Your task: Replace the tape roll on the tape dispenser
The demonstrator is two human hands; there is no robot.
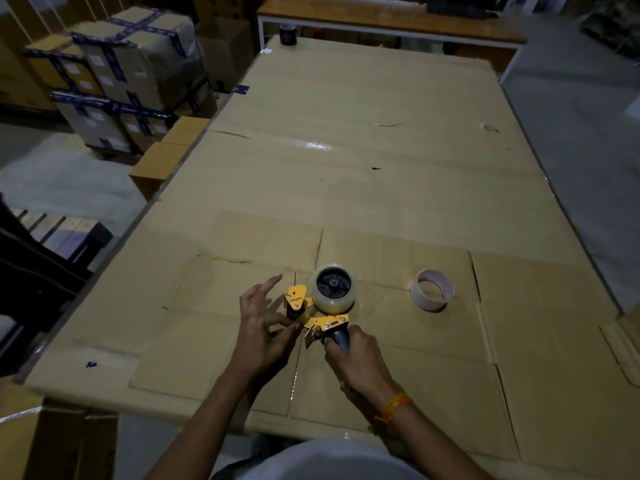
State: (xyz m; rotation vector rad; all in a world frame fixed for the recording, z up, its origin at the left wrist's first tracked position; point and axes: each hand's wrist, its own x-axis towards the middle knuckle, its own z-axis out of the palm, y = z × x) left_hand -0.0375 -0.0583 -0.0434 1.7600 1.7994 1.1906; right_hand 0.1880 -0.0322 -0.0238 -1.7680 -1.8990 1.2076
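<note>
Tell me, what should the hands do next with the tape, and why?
Probably pull the tape end through the front. A full clear roll already sits on the yellow dispenser, and the empty core lies apart on the cardboard. The right hand grips the handle, and the left hand pinches near the blade end, so threading looks like what is left.

Taped cartons [114, 74], dark roll [287, 34]

Dispenser [317, 311]: yellow painted metal frame, dark matt handle; tape roll [333, 289]: glossy clear film; table [346, 168]: matt corrugated cardboard
</note>
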